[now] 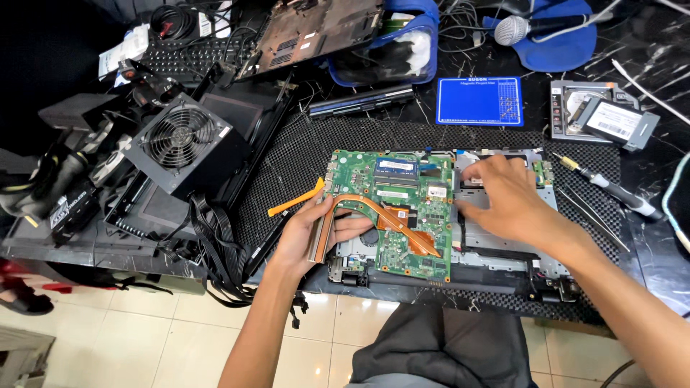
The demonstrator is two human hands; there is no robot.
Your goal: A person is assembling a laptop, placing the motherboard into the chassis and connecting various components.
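On the black mat point(302, 154), left hand point(305, 233) grips the green motherboard's point(392, 208) copper heatsink point(381, 215); right hand point(507, 197) rests open.

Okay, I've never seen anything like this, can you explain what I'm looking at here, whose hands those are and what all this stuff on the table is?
This is one picture from a camera worn on a person's head, looking down at their own two bare hands. An opened laptop base lies on a dark mesh mat, with its green circuit board exposed. The left hand grips the finned end of a copper heat pipe lying across the board. The right hand rests on the base beside the board. Around them: an orange pry tool, a boxed power supply with a fan, a screwdriver, tweezers, and a blue pad.
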